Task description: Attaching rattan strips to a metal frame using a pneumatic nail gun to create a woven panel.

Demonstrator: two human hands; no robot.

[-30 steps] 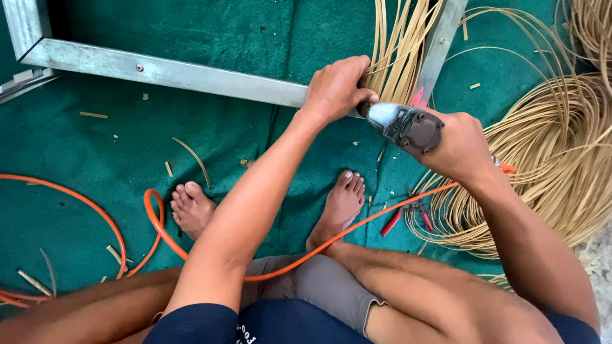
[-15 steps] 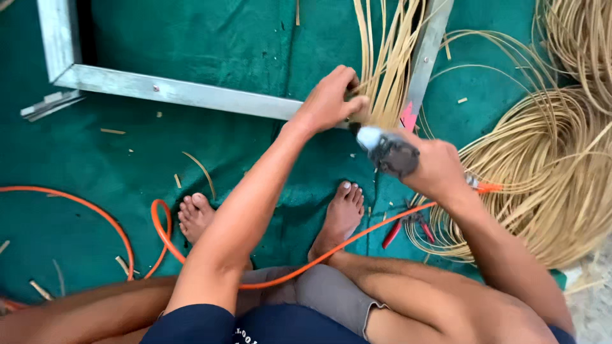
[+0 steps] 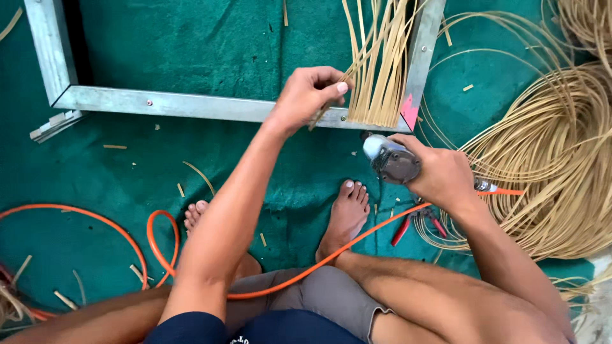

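Note:
My left hand (image 3: 309, 95) pinches a rattan strip at the near bar of a grey metal frame (image 3: 172, 104). Several tan rattan strips (image 3: 376, 64) lie side by side over that bar, next to the frame's right upright. My right hand (image 3: 440, 172) grips a grey air stapler (image 3: 390, 159), pulled back a short way below the bar. An orange air hose (image 3: 357, 239) runs from the tool across my lap.
A big coil of rattan (image 3: 554, 159) lies at the right. Red-handled pliers (image 3: 414, 223) rest by my right foot (image 3: 347, 213). Orange hose loops (image 3: 156, 245) lie at the left on the green mat (image 3: 191, 38), with scattered rattan offcuts.
The right hand has drawn the stapler down and away from the frame bar. The left hand has stayed on the strips at the bar. The view has shifted so the frame sits lower.

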